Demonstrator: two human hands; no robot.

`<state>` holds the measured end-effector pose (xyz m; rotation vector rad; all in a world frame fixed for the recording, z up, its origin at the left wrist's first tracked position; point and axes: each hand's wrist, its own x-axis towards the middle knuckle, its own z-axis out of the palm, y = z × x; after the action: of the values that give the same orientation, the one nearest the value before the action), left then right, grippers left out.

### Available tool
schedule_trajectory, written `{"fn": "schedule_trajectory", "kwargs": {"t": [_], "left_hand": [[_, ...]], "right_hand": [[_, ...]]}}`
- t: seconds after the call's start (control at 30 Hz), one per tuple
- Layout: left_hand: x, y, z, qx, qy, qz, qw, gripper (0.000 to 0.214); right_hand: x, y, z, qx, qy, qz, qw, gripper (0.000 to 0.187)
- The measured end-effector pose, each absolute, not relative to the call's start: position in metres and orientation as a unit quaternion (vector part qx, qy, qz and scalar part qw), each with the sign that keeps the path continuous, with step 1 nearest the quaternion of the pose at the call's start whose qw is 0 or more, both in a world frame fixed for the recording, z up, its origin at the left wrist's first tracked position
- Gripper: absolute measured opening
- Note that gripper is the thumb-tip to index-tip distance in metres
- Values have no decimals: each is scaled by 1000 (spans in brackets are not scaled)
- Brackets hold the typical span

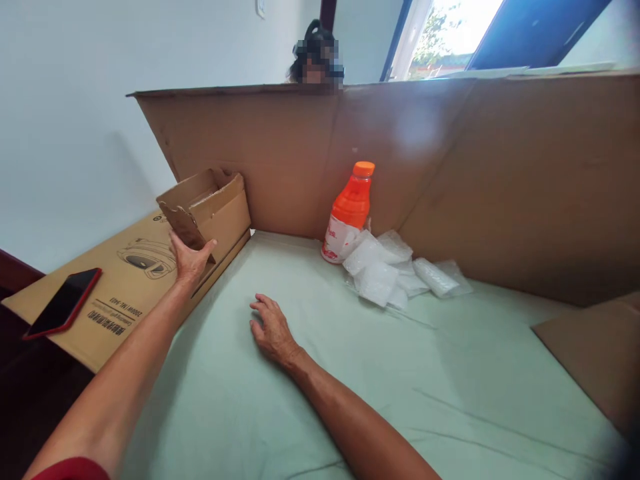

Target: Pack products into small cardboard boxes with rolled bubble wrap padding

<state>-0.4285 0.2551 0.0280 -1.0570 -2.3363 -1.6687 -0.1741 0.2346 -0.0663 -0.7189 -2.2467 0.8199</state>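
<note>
At the left, my left hand (190,259) grips the near end of a small open-topped cardboard box (225,208), thumb on its right side and fingers at the other side. The box rests on a larger flat carton (145,297) printed with a drawing and text. My right hand (273,327) is at the green cloth (300,413), holding nothing, its fingers loosely bent and apart. Beyond it stands a bottle of orange-red drink (349,213) with an orange cap. Crumpled bubble wrap (383,267) lies against the bottle's right side.
A tall cardboard panel (280,147) forms a wall along the back. On the flat carton lies a phone with a red edge (65,303). Another cardboard flap (595,353) juts in from the right. Behind the panel, a person's head (316,57) shows.
</note>
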Motion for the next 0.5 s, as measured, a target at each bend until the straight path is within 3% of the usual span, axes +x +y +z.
{"fn": "schedule_trajectory", "kwargs": {"t": [0.1, 0.2, 0.23, 0.3, 0.4, 0.5], "left_hand": [[-386, 229, 15, -365, -763, -534, 14, 112], [-339, 185, -19, -435, -749, -498, -41, 99], [-330, 169, -33, -447, -751, -479, -81, 90], [-323, 143, -60, -463, -774, -406, -146, 79], [-325, 121, -88, -520, -767, -342, -155, 70], [-316, 108, -92, -599, -750, -255, -114, 74]], "right_hand": [[-181, 230, -62, -288, -866, 277, 302, 38], [-188, 218, -56, -287, -892, 223, 269, 16], [-189, 215, -55, -249, -929, 164, 221, 9], [-185, 206, -55, -224, -956, 54, 179, 17], [-158, 181, -54, -215, -959, -61, 175, 34], [-96, 148, -47, -150, -970, -22, 188, 29]]}}
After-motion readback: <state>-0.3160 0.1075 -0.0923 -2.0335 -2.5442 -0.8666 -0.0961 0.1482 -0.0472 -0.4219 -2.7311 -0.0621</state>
